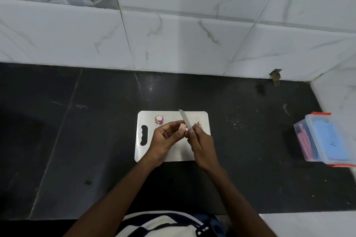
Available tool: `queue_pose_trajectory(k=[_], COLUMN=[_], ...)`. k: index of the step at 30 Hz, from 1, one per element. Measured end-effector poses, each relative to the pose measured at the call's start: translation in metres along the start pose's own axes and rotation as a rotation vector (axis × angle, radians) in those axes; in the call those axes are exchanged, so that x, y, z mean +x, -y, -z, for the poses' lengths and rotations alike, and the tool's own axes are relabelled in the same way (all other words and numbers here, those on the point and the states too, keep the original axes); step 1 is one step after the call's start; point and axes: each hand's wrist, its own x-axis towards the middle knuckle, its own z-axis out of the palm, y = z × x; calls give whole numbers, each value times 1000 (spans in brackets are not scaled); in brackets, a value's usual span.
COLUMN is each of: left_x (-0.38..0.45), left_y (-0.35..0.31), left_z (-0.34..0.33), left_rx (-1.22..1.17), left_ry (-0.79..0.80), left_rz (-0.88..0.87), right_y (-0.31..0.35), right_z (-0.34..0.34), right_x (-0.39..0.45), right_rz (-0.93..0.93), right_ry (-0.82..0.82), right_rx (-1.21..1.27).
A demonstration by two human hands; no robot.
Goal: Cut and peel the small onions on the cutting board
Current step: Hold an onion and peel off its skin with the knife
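Note:
A white cutting board [200, 119] with a handle slot on its left lies on the black counter. My left hand [167, 134] pinches a small pinkish onion [182, 127] above the board. My right hand [200, 140] grips a knife [185, 119], its blade pointing away from me and lying against the onion's right side. A cut purple onion piece [159, 119] sits near the board's far left corner. A few scraps of peel [199, 123] lie just beyond my right hand.
A clear plastic box [325, 138] with an orange-clipped lid holds pink and blue things at the counter's right end. The tiled wall [173, 40] rises behind the black counter [77, 131]. Crumbs [236, 124] lie right of the board.

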Motion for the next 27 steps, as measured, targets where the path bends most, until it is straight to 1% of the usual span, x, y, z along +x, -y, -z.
queue_pose_trajectory(k=[2,4,6,8,12,15,18,20,22,25,27], left_x=[1,2,3,4,5,7,9,11,11,7,3], left_y=[-4,-6,-9,-14,-36,-61,-82,-88,-88,-81,-73], left_z=[-3,-5,-1,6,21,30,32,30,27,24,20], left_rx=[-35,-23,9,55,270,435,553,619,620,530,436], left_ry=[-3,-13,3,55,171,301,396,429,406,310,263], left_rz=[-3,-16,-37,-31,-15,-14,30,42,34,-13,-38], right_y=[6,9,14,17,17,16,19,19,18,19,24], right_z=[-3,-6,-8,-7,2,12,21,24,25,18,13], right_x=[1,1,1,0,1,5,9,12,15,14,11], right_rz=[-36,-44,-6,46,138,233,321,358,360,278,246], right_ry=[-1,-7,8,36,126,252,370,405,364,221,177], right_rx=[67,60,11,-5,-45,-117,-202,-263,-256,-59,20])
